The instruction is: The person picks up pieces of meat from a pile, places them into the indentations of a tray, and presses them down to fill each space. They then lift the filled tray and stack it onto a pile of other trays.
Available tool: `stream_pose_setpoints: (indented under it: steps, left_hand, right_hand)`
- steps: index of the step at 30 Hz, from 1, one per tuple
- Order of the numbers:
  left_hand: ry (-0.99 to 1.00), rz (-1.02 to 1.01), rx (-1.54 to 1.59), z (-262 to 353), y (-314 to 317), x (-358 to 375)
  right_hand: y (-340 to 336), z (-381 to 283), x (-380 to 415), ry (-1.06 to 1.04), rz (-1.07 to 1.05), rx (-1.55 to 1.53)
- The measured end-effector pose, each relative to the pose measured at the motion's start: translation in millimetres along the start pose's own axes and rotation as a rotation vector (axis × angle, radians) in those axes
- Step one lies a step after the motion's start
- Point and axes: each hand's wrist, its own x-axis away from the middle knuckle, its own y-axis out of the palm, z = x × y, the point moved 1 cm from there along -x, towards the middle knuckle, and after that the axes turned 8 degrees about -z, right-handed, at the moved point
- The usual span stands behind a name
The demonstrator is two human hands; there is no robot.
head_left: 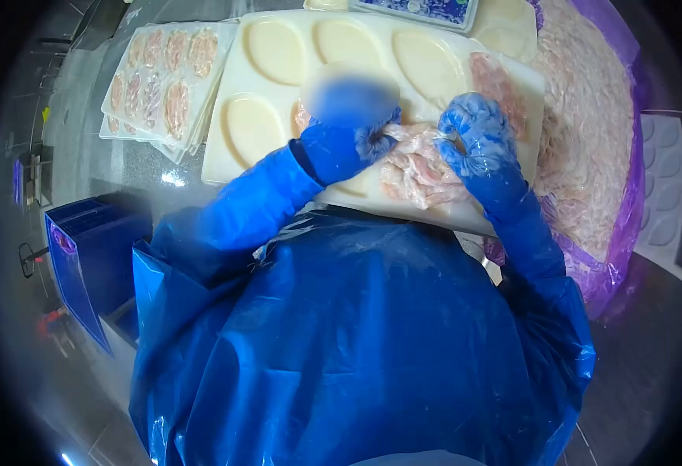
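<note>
Both grips narrow: left grip (341,144) and right grip (481,140) each pinch the raw meat (426,175), one from either side, probably to tease it apart. Left one partly blurred. Loose meat sits between them at the white mould's (224,159) near edge, so pieces look easy to reach. Bulk meat (582,132) in purple liner (632,175) is right beside the mould, likely for short reaches. Right-hand hollow holds a meat portion (500,89). Sheets of portions (151,85) overlap on the worktop (162,175), off left, presumably out of the hands' way.
</note>
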Motion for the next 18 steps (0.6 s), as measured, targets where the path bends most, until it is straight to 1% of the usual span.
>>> stream_pose_setpoints:
  steps: [2, 3, 5, 6, 7, 8, 9, 10, 11, 12, 13, 14, 15, 16, 17, 18]
  left_hand:
    - [0.026, -0.008, 0.234, -10.6, -7.0, -6.1]
    - [0.031, -0.006, 0.234, -18.8, -8.1, -8.7]
    - [-0.098, -0.163, 0.969, -35.3, -7.5, -12.0]
    - [-0.105, -0.231, 0.921, -33.2, -20.0, -19.5]
    - [-0.1, -0.236, 0.92, -31.1, -19.5, -23.2]
    - [-0.073, -0.239, 0.708, -26.8, -17.8, -28.4]
    - [-0.049, -0.24, 0.496, -22.4, -16.2, -32.8]
    - [0.049, -0.149, 0.183, -16.2, -5.9, -29.2]
    - [0.083, -0.11, 0.057, -11.4, 1.3, -24.4]
    - [0.08, -0.145, -0.002, -8.1, 0.2, -20.0]
    - [0.081, -0.178, -0.061, -7.9, -1.3, -17.9]
    - [0.084, -0.18, -0.058, -12.4, -3.6, -17.5]
    - [0.066, -0.247, -0.012, -18.6, -5.9, -16.0]
    - [0.049, -0.317, 0.035, -21.8, -7.4, -16.1]
    - [0.048, -0.323, 0.042, -22.6, -8.2, -20.3]
    - [0.104, -0.185, 0.187, -21.5, -11.5, -28.1]
  right_hand:
    - [5.0, 9.1, -2.4, -0.211, 0.241, -0.048]
    - [1.5, 13.7, -3.5, -0.21, 0.243, -0.044]
    - [-1.3, 22.3, -5.7, 0.016, 0.013, -0.763]
    - [1.4, 16.1, -8.2, 0.018, 0.018, -0.764]
    - [6.3, 6.1, -12.4, 0.082, -0.012, -0.806]
    - [8.5, 1.5, -14.1, 0.145, -0.042, -0.845]
    - [8.1, 2.5, -12.6, 0.147, -0.037, -0.843]
    - [8.0, 3.4, -9.9, 0.036, -0.039, -0.47]
    - [9.3, 4.5, -6.6, -0.073, -0.043, -0.098]
    - [7.3, 4.8, -4.6, -0.123, 0.025, -0.044]
    - [2.6, 4.3, -1.8, -0.117, 0.025, -0.045]
    - [-5.7, 2.9, 0.7, -0.086, -0.039, 0.007]
    - [-11.3, 2.6, 0.8, -0.057, -0.106, 0.059]
    - [-10.7, 6.7, 2.6, -0.053, -0.11, 0.057]
    - [-8.3, 13.2, 5.7, 0.058, -0.117, -0.319]
    - [-4.1, 17.6, 7.4, 0.171, -0.122, -0.695]
